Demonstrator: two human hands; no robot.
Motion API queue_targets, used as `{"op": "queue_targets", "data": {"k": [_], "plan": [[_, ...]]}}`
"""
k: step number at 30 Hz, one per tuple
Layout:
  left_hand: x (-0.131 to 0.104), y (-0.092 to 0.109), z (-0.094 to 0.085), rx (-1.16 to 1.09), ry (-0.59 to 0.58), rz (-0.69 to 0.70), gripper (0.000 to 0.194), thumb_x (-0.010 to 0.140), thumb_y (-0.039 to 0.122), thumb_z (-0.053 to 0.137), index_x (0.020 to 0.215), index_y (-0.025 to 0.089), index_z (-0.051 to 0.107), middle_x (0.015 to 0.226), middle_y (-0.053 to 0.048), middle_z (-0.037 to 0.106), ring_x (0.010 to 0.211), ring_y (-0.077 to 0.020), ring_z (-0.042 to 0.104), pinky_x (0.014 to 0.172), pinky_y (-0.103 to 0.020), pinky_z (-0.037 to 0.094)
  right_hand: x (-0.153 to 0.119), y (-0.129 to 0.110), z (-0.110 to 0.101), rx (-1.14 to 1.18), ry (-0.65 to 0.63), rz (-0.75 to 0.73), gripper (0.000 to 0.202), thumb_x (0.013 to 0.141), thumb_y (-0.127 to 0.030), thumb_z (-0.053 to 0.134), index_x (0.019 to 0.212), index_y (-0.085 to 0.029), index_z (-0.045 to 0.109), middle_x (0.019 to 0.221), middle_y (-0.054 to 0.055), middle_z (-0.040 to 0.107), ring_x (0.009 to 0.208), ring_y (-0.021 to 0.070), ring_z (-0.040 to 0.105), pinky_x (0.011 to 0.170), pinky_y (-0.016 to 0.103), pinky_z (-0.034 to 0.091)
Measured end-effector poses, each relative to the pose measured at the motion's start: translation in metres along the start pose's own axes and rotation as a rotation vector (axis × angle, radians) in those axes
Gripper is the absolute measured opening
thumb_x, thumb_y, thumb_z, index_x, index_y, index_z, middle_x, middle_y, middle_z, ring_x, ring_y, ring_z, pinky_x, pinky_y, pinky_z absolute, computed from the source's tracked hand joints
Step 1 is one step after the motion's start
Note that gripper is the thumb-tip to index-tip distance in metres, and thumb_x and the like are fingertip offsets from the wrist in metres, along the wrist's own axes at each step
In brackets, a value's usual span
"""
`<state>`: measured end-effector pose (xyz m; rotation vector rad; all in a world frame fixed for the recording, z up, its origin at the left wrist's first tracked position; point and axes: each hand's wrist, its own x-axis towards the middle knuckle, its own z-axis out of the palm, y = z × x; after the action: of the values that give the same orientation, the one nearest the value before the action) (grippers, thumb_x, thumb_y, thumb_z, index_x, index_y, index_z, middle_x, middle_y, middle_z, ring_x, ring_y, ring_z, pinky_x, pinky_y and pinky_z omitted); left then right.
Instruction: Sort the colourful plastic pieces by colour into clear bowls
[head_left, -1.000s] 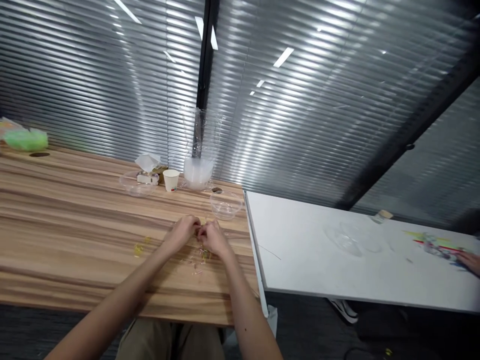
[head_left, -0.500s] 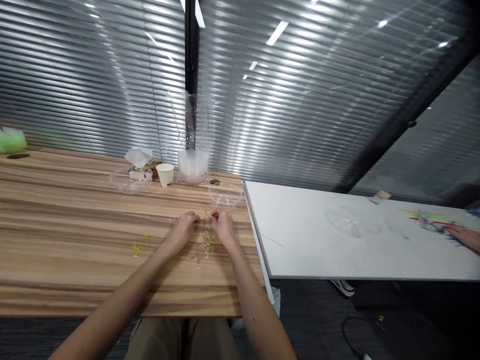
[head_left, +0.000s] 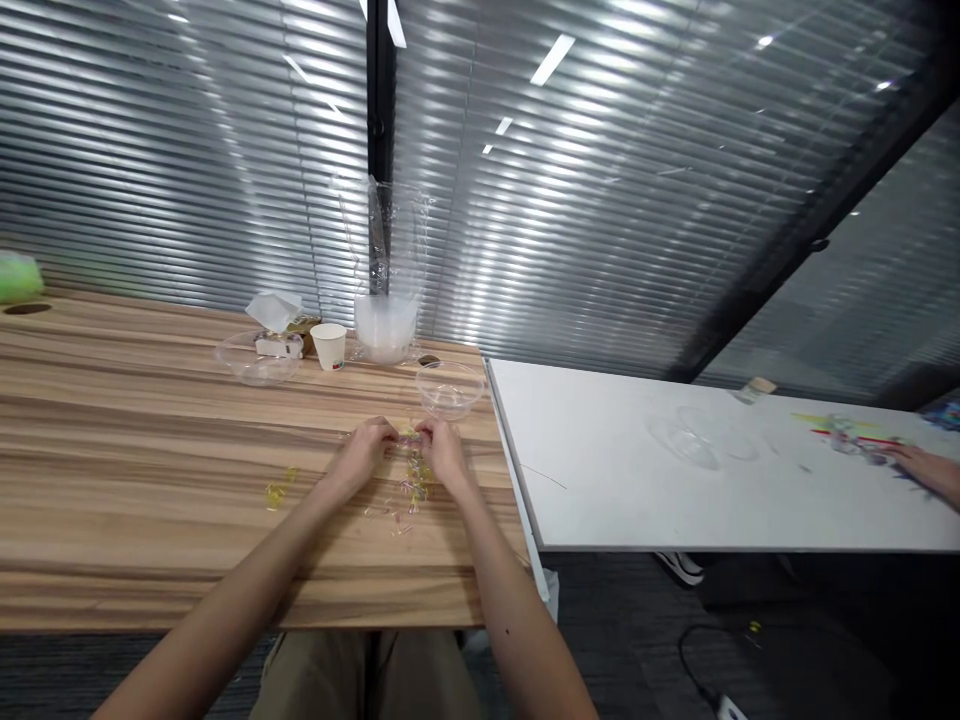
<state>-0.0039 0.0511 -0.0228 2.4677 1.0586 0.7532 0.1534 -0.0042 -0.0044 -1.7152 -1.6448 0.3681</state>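
Note:
My left hand [head_left: 366, 449] and my right hand [head_left: 444, 450] rest close together over the wooden table, fingers bent into a pinch. Small coloured pieces [head_left: 408, 437] lie between the fingertips; what each hand grips is too small to make out. Below them, a loose pile of thin yellow, pink and clear pieces [head_left: 415, 482] spreads over the tabletop. A few yellow pieces [head_left: 275, 495] sit apart, left of my left forearm. Just beyond my right hand stands a clear plastic bowl [head_left: 450, 392].
Farther back are another clear bowl [head_left: 259, 368], a tissue box [head_left: 279, 345], a paper cup [head_left: 329, 347] and a stack of containers in clear wrap [head_left: 386, 328]. A white table [head_left: 622, 510] adjoins on the right, where another person's hand [head_left: 926, 470] touches some items.
Both hands stay pinched at nearly the same spot over the pile, with small finger movements. The whole view has shifted slightly.

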Motion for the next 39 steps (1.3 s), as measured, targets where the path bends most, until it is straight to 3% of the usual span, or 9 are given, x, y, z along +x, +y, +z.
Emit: {"op": "queue_targets", "data": {"k": [7, 19, 25, 33, 39], "plan": [[-0.001, -0.001, 0.001, 0.011, -0.020, -0.012, 0.027, 0.080, 0.013, 0.043, 0.086, 0.015, 0.070, 0.089, -0.009, 0.067, 0.087, -0.0217, 0.058, 0.080, -0.031, 0.043, -0.002, -0.002, -0.004, -0.043, -0.077, -0.014, 0.024, 0.079, 0.001, 0.052, 0.083, -0.012, 0.071, 0.081, 0.007, 0.070, 0.074, 0.0162, 0.062, 0.070, 0.022, 0.044], [-0.002, 0.006, -0.007, 0.096, 0.013, -0.074, 0.024, 0.082, 0.017, 0.046, 0.087, 0.018, 0.069, 0.086, -0.009, 0.068, 0.085, -0.0228, 0.061, 0.077, -0.029, 0.042, -0.010, -0.007, -0.014, -0.109, -0.214, -0.098, 0.026, 0.082, 0.002, 0.049, 0.088, -0.012, 0.071, 0.090, 0.009, 0.070, 0.085, 0.0172, 0.061, 0.074, 0.022, 0.041], [-0.002, 0.007, -0.010, 0.182, -0.009, -0.061, 0.023, 0.084, 0.014, 0.043, 0.088, 0.017, 0.066, 0.090, -0.009, 0.065, 0.088, -0.0240, 0.059, 0.078, -0.031, 0.042, -0.013, -0.012, -0.016, -0.179, -0.246, -0.134, 0.026, 0.087, -0.003, 0.047, 0.093, -0.013, 0.070, 0.090, 0.009, 0.069, 0.083, 0.0158, 0.060, 0.071, 0.021, 0.038], [-0.003, 0.014, -0.007, 0.257, -0.050, -0.018, 0.023, 0.088, 0.017, 0.043, 0.091, 0.016, 0.066, 0.089, -0.009, 0.063, 0.088, -0.0241, 0.057, 0.076, -0.032, 0.041, -0.015, -0.017, -0.019, -0.270, -0.303, -0.129, 0.024, 0.086, -0.003, 0.048, 0.082, -0.013, 0.070, 0.077, 0.009, 0.067, 0.071, 0.0155, 0.056, 0.065, 0.022, 0.034], [-0.004, 0.018, -0.008, 0.270, -0.053, -0.023, 0.020, 0.087, 0.015, 0.046, 0.090, 0.016, 0.066, 0.090, -0.009, 0.064, 0.090, -0.0246, 0.057, 0.077, -0.032, 0.041, -0.016, -0.021, -0.019, -0.309, -0.304, -0.113, 0.025, 0.085, -0.002, 0.047, 0.086, -0.012, 0.070, 0.081, 0.010, 0.067, 0.073, 0.0163, 0.057, 0.065, 0.022, 0.035]]}}
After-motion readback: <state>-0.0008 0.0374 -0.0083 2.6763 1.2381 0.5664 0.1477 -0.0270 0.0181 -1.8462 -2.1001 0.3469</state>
